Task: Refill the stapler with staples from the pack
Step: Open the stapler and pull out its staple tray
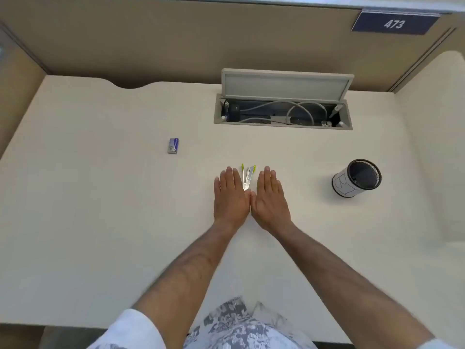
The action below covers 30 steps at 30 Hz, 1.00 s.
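Hands [231, 195] [270, 197] flat, hiding stapler [247, 178] base; pack [173, 146] print unreadable.

Silver, lime-tipped stapler [248, 178]; blue-grey staple pack [173, 146]; cream desk [100, 197].

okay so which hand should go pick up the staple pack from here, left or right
Left, probably. The staple pack lies on the desk up and to the left of the left hand. The right hand would have to cross over the stapler between them. Both hands lie flat and hold nothing.
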Motion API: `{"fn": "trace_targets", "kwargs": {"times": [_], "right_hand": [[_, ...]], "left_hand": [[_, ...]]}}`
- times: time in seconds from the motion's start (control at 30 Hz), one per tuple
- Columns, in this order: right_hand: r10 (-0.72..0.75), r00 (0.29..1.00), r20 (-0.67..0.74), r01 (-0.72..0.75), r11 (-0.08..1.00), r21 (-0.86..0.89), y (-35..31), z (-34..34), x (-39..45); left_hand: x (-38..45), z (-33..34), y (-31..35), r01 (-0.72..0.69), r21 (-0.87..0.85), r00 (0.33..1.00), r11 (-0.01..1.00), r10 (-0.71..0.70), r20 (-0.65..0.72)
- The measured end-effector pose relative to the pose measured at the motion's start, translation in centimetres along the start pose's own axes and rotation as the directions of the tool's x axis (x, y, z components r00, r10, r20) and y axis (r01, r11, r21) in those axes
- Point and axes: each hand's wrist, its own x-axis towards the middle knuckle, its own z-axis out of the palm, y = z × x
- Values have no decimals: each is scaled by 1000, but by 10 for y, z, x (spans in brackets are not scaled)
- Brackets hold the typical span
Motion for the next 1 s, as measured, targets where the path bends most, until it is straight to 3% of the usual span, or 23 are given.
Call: {"fn": "trace_targets", "kwargs": {"times": [0.07,0.17,0.37,0.57,0.73,0.87,1.0], "right_hand": [[96,995,27,-99,990,98,2,-1,-5],[122,991,53,-131,962,241,7,2,-20],[270,960,71,-269,827,493,10,-2,-44],[305,947,104,-296,699,651,8,-1,-62],[329,935,130,-306,568,764,9,-8,-67],[322,930,178,-309,420,853,1,-29,-64],[269,937,221,-293,266,919,-15,-57,-64]], "left_hand": [[3,-2,3,153,-184,987,971,-158,-12],[13,1,9,226,-315,973,922,-230,24],[32,5,19,286,-346,958,893,-274,86],[45,7,21,342,-427,939,837,-326,113],[35,-7,10,427,-666,896,611,-386,220],[-4,-33,-1,370,-879,914,302,-286,287],[-49,-66,-6,330,-936,932,126,-204,301]]}}
